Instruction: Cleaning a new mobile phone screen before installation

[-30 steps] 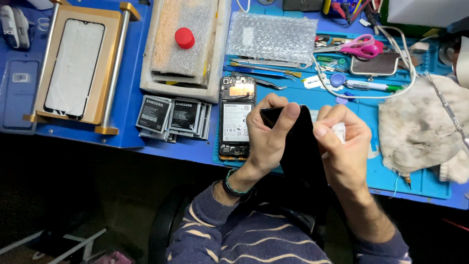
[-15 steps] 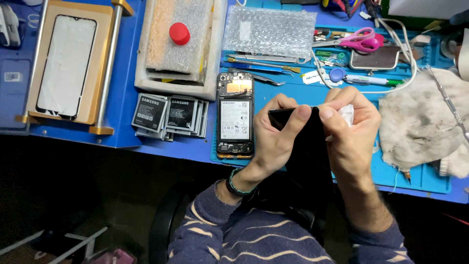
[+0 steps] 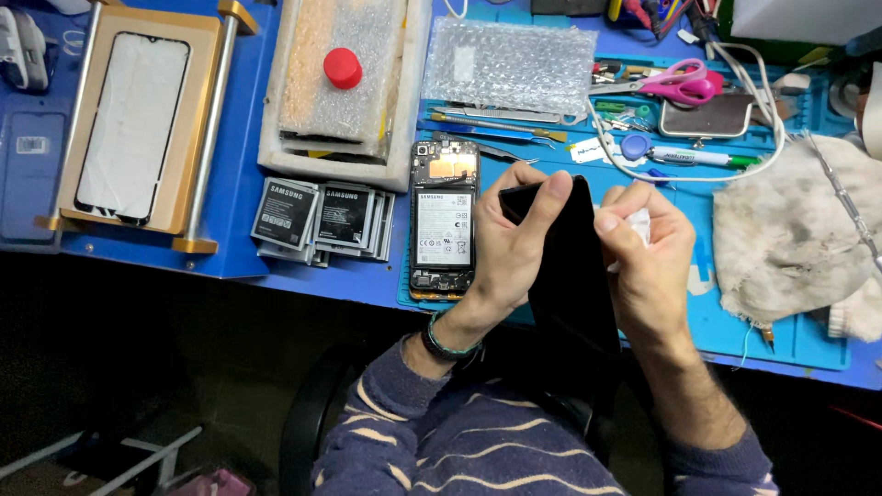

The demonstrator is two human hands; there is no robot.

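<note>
Together left hand, right hand grip black panel.

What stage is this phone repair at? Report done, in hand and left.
Done: the phone lies opened on the mat, battery showing. In hand: the left hand holds a black panel upright while the right hand presses a white wipe to its edge. Left: the panel is not on the phone yet.

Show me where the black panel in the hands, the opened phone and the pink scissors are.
black panel [image 3: 574, 276], head view, middle of its dark face
opened phone [image 3: 443, 225], head view, its battery
pink scissors [image 3: 682, 81], head view, handle loop
</note>
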